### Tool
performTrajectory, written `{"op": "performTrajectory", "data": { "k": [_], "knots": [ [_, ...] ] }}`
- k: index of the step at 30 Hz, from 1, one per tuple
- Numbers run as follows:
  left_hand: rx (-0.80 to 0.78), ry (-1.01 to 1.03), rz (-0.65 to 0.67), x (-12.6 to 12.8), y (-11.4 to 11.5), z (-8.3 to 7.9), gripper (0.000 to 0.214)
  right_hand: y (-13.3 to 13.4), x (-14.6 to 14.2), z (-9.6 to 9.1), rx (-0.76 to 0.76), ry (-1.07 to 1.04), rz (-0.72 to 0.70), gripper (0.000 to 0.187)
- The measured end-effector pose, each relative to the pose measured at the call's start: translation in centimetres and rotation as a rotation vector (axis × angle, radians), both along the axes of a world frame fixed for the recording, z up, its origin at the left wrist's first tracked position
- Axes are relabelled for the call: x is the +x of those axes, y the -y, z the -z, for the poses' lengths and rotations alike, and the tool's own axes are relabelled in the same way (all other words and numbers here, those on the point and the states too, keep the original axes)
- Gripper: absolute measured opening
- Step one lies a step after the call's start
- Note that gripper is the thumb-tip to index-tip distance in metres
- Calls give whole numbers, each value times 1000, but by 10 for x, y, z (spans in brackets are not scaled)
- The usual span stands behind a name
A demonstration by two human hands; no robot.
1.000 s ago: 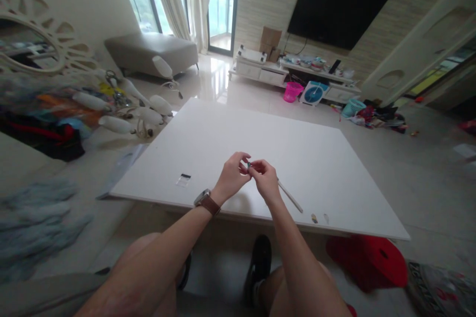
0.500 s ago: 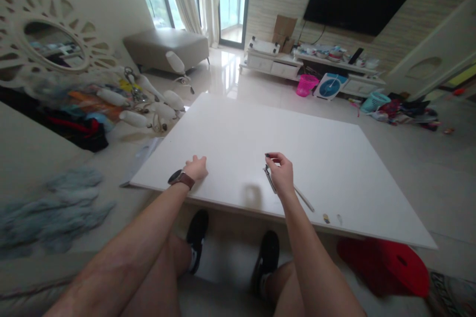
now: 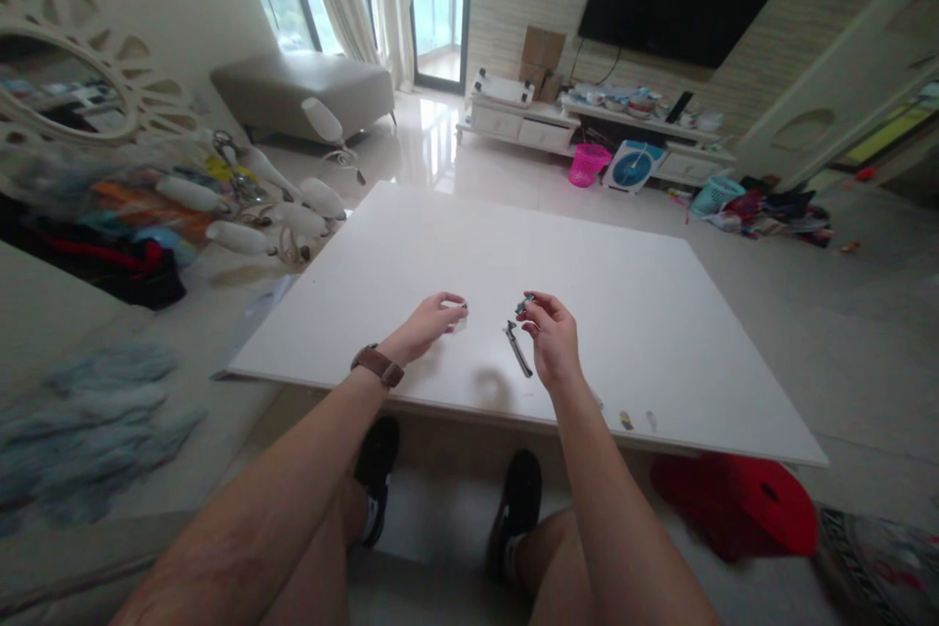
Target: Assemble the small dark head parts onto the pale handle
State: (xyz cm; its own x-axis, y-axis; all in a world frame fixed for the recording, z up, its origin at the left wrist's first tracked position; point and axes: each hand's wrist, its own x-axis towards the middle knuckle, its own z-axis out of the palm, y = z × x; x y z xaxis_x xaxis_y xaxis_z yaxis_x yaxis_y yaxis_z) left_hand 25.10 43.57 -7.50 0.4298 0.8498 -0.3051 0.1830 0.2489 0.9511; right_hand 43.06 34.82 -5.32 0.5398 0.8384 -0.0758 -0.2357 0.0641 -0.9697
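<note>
- Both grips in my head-cam view: L grip (image 3: 427, 323) & R grip (image 3: 556, 331), apart from each other, over the white desk (image 3: 469, 254).
- R grip: pinching a sm. green pc (image 3: 524, 304) b/w thumb & fingertips; pc pokes out on the L side of the fingers.
- Its look: green w/ pale spots & some dark bits, irregular outline, tilted. Finer detail too sm. for me to read.
- L grip: thumb & fingers closed on a sm. clear pc (image 3: 460, 322), whitish, see-through, w/ a dark bit nr its top; mostly hidden by fingers.
- Slim tool (image 3: 519, 352) lies slantwise on desk b/w the grips, nearer R: grey body w/ dark edges, dark hooked head at far end, just below the green pc in my view.
- R of the R forearm, nr the desk's front edge: a sm. yellow-&-dark pc (image 3: 626, 421), w/ a sm. pale pc (image 3: 650, 421) just beside it, apart.
- L wrist: brown strap (image 3: 378, 365).
- Under desk's R front corner I've got a red item (image 3: 740, 504) on the floor.
</note>
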Motion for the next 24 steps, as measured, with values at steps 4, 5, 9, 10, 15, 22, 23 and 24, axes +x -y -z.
{"op": "performTrajectory", "data": {
  "k": [4, 5, 9, 10, 15, 22, 23, 24],
  "knots": [
    [-253, 360, -77, 31, 19, -6, 22, -8, -4, 1, -9, -131, 6, 28],
    [-291, 413, -89, 34, 22, -5, 22, -10, -5, 1, -4, -140, 3, 29],
    [-355, 548, -148, 40, 30, 0, 26, -16, -11, 2, 22, -177, -1, 29],
    [-360, 572, -169, 40, 31, 1, 30, -17, -12, 2, 25, -193, 10, 29],
    [-432, 691, -207, 38, 36, -1, 31, -17, -21, 0, 11, -196, 66, 26],
    [-543, 743, -149, 29, 50, -13, 15, -9, -30, 1, 20, -89, 89, 29],
    [-552, 741, -140, 28, 51, -15, 15, -7, -31, 3, 35, -74, 88, 29],
    [-548, 734, -132, 28, 52, -16, 16, -5, -30, 5, 50, -56, 87, 30]
  ]
}}
